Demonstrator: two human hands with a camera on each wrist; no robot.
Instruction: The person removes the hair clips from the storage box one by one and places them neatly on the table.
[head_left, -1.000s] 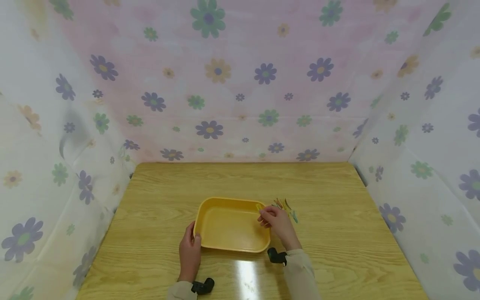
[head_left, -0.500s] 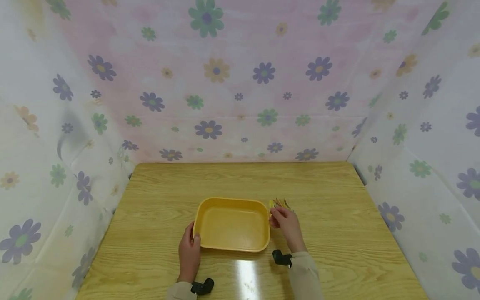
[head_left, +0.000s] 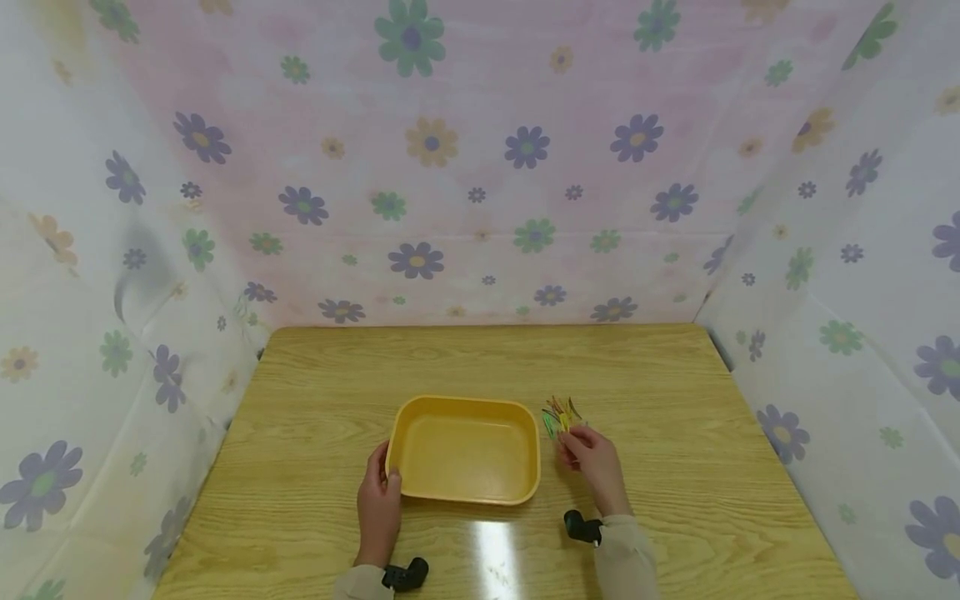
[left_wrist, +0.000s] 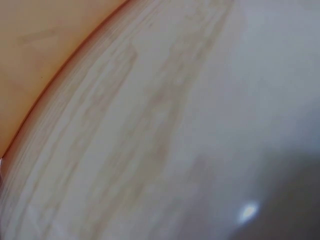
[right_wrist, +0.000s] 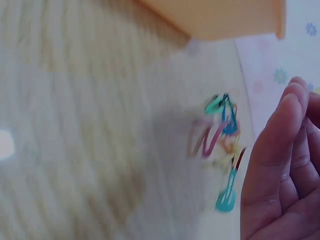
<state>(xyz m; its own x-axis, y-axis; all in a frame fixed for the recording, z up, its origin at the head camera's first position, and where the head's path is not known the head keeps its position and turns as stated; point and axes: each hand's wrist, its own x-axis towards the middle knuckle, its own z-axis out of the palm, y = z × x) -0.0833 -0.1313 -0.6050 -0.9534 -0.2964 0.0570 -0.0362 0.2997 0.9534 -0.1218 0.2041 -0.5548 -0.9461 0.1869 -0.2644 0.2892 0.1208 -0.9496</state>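
A yellow rectangular tray (head_left: 465, 454) lies on the wooden table in the head view. My left hand (head_left: 378, 508) grips its left end, with the thumb over the rim and the fingers along the outside. To the right of the tray, my right hand (head_left: 596, 467) pinches a yellow hair clip (head_left: 566, 422) between thumb and fingertips, close over a small pile of hair clips (head_left: 555, 407). In the right wrist view the pile shows a teal snap clip (right_wrist: 226, 200), a blue one (right_wrist: 229, 125), a green one (right_wrist: 215, 105) and other coloured ones.
The wood-grain table (head_left: 337, 367) is enclosed by flower-printed cloth (head_left: 480, 167) at the back and sides. A black wrist camera (head_left: 405, 574) sits on the left wrist, and another black camera (head_left: 582, 527) on the right. The tray wall (left_wrist: 30, 60) shows in the left wrist view.
My right hand has moved right with the yellow hair clip, from over the tray's right end to beside the pile of clips. The left hand and the tray have stayed put.
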